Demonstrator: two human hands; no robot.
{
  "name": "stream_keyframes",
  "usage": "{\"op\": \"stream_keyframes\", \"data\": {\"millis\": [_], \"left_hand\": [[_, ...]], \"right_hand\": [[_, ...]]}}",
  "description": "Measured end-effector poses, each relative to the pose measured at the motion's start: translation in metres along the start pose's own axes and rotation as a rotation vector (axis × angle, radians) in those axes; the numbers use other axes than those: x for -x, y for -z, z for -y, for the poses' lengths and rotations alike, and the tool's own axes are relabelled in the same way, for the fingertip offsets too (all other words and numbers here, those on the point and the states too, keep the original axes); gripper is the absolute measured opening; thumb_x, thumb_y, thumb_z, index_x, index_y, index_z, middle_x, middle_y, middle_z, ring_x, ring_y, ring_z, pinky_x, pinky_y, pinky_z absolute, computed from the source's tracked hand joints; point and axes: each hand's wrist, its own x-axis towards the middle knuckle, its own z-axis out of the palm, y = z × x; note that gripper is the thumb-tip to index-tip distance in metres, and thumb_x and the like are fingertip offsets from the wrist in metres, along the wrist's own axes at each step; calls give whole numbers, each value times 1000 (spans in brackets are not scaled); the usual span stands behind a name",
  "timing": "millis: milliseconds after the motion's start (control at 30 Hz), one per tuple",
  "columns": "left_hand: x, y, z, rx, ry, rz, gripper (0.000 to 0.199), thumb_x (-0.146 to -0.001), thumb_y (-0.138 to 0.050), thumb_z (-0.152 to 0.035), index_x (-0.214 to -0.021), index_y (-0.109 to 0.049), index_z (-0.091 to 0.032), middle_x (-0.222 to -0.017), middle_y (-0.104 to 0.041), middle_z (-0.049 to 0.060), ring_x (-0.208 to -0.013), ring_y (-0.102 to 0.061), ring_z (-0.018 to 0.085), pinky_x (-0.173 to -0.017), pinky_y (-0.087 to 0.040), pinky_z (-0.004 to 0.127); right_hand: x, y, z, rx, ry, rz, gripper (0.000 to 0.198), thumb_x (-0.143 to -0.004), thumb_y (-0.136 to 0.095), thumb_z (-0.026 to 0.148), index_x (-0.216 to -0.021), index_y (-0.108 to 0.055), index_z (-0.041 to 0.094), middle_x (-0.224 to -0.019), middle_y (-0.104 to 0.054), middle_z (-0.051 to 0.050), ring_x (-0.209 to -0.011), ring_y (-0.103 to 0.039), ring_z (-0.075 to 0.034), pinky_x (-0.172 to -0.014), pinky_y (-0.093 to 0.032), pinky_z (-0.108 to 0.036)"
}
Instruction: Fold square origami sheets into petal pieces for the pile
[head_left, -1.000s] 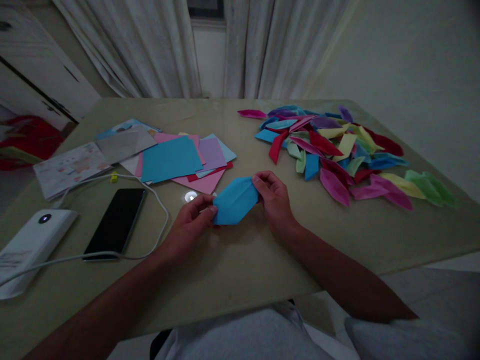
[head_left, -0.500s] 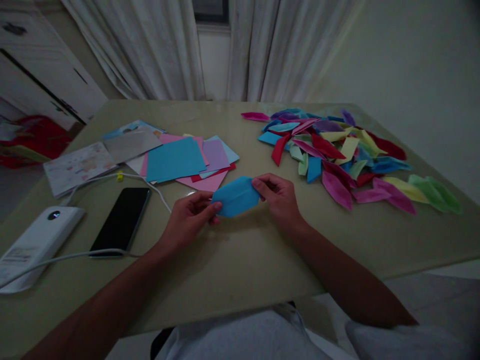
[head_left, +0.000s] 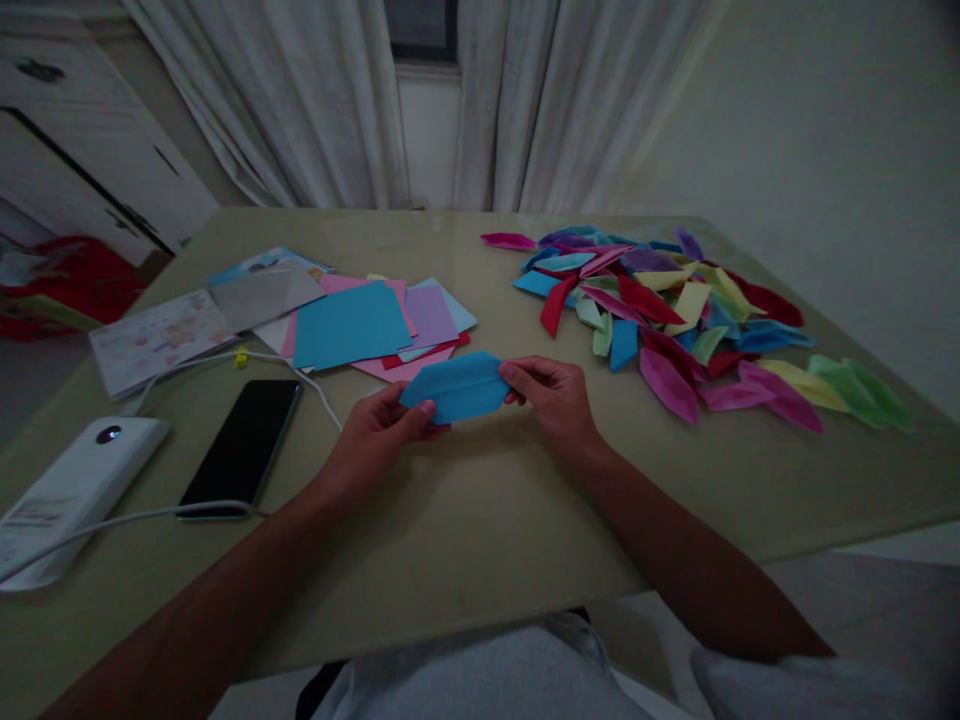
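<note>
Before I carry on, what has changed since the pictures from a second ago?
The folded blue paper has shifted leftward and a little up in the view, toward the flat colored sheets, and sits more level. The left hand and right hand both keep hold of it; nothing was taken up or let go. The pile of folded pieces, the phone and the power bank stayed put.

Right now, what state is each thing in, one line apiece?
Blue paper: folded, creased, held at both ends
Left hand: closed on its left end
Right hand: pinching its right end
Phone: screen dark, cable across its near end
Power bank: lying flat
Square sheets: flat, overlapping
Folded pieces: heaped loosely
Curtains: hanging, parted
</note>
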Motion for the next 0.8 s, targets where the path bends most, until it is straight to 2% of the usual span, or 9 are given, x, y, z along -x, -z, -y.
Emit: {"op": "stream_keyframes", "data": {"millis": [133, 300, 467, 533, 567, 633, 667, 733, 800], "left_hand": [[0, -2, 2, -34, 34, 3, 54, -72, -94, -60, -99, -77, -17, -80, -82, 8, -72, -79, 26, -72, -64, 37], [-1, 2, 5, -25, 14, 16, 52, -82, -83, -69, -89, -77, -18, -77, -82, 10, -73, -80, 27, -73, -65, 37], [-2, 4, 9, -48, 9, 55, 51, -90, -76, -68, -89, -77, -16, -83, -83, 13, -75, -80, 26, -76, -65, 38], [0, 4, 9, -108, -56, 43, 48, -96, -70, -63, -102, -77, -16, -85, -82, 11, -76, -79, 25, -78, -64, 38], [1, 4, 9, -152, -108, 29, 45, -99, -67, -58, -117, -76, -17, -88, -82, 9, -78, -79, 24, -79, -64, 37], [4, 5, 8, -245, -220, 17, 48, -103, -64, -44, -146, -63, -23, -102, -82, 7, -83, -78, 21, -84, -62, 36], [5, 5, 7, -289, -268, 29, 52, -103, -64, -38, -153, -58, -27, -113, -80, 7, -88, -77, 20, -87, -62, 36], [8, 5, 6, -354, -323, 72, 49, -100, -65, -30, -150, -64, -29, -131, -75, 9, -99, -76, 21, -92, -61, 36], [9, 5, 6, -388, -332, 80, 39, -98, -70, -31, -136, -75, -27, -133, -75, 9, -105, -76, 24, -95, -60, 36]], "right_hand": [[1, 0, 2, -24, 11, -14, 21, -78, -93, 41, -83, -87, 21, -62, -73, -1, -54, -61, -14, -55, -50, -29], [0, -1, 3, -58, 2, -28, 18, -76, -95, 38, -81, -87, 22, -63, -73, -1, -53, -61, -14, -53, -49, -28], [-2, 0, 2, -34, -32, -30, 22, -76, -94, 41, -82, -87, 21, -61, -72, -1, -52, -60, -13, -51, -45, -27], [-3, 1, 0, -29, -67, -17, 24, -76, -94, 43, -81, -87, 20, -60, -71, -1, -52, -59, -13, -50, -43, -26], [-4, 2, -1, -33, -92, -8, 26, -75, -94, 44, -81, -87, 19, -59, -71, -1, -52, -59, -13, -50, -42, -26], [-6, 3, -4, -59, -156, 4, 30, -71, -95, 45, -79, -85, 18, -59, -70, -1, -52, -59, -12, -49, -41, -25], [-7, 3, -6, -81, -188, 0, 31, -69, -96, 45, -78, -84, 18, -59, -70, -1, -52, -58, -12, -50, -41, -24], [-8, 4, -9, -134, -239, -21, 33, -65, -97, 44, -78, -82, 18, -63, -72, -1, -54, -59, -12, -51, -44, -24], [-8, 4, -10, -172, -269, -25, 36, -65, -97, 42, -87, -82, 18, -65, -71, 1, -55, -60, -12, -53, -46, -24]]}}
